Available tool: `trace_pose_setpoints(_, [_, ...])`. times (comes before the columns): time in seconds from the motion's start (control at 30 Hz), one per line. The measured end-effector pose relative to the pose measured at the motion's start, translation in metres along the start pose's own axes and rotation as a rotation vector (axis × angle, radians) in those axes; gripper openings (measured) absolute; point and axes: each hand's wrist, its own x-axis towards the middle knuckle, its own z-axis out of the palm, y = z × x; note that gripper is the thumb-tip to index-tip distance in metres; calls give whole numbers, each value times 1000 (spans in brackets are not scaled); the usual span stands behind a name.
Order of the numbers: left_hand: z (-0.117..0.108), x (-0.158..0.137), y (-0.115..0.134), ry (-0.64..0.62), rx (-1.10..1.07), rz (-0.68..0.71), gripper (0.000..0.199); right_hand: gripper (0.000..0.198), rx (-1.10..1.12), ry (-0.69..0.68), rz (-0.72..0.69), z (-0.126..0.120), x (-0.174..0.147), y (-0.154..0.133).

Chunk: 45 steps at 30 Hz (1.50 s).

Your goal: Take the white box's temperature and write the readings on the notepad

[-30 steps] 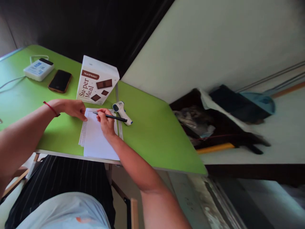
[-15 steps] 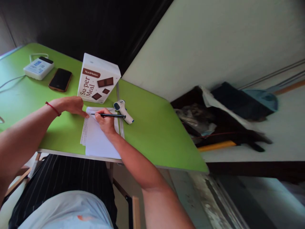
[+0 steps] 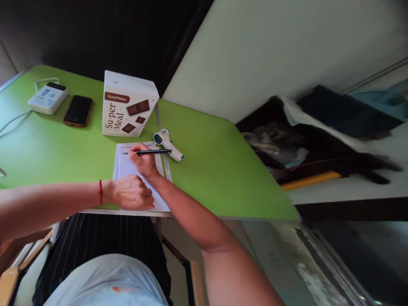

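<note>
My right hand (image 3: 144,160) pinches a black pen (image 3: 153,151) by its front part. The pen lies nearly level over the upper part of a white notepad (image 3: 127,169), its tip pointing left near the top left of the page. Across the lower part of the pad rests my left hand (image 3: 134,193), back upward, fingers curled under. Its palm and fingertips are hidden, so I cannot tell whether it holds anything. A red string circles the left wrist. Just right of the pad's top lies a white and blue infrared thermometer (image 3: 168,144).
Behind the pad stands a white "Su-per Meal" box (image 3: 129,106). A dark phone (image 3: 78,111) and a white device with a cable (image 3: 48,98) lie left on the green table (image 3: 216,170). Cloth and bags (image 3: 287,140) fill a shelf on the right.
My left hand has left the pad's upper left edge, where a finger pointed, and come down right onto the lower page. My right hand keeps the pen at about the same place.
</note>
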Motion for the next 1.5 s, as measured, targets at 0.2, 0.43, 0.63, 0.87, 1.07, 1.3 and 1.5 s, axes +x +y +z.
trace_pose_setpoints(0.2, [-2,-6,0,25,3,-76,32,21,-80,-17,-55,0,-2,0])
trace_pose_setpoints(0.43, [-10,-8,6,-13,-88,-186,26,20,-99,-47,-103,-1,-1,4])
trace_pose_setpoints(0.63, [-9,-5,5,-31,-149,-239,27,22,-132,-67,-102,0,-1,4])
trace_pose_setpoints(0.87, [-10,-4,5,-68,-134,-238,26,21,-165,-84,-110,0,-2,3])
trace_pose_setpoints(1.07, [-10,-3,4,-59,-164,-233,25,20,-172,-77,-94,0,-2,2])
trace_pose_setpoints(1.3, [-13,-2,4,-135,-139,-250,24,20,-149,-71,-99,1,-1,4])
trace_pose_setpoints(1.5, [-15,-2,2,-152,-150,-248,24,20,-125,-71,-104,0,-1,5])
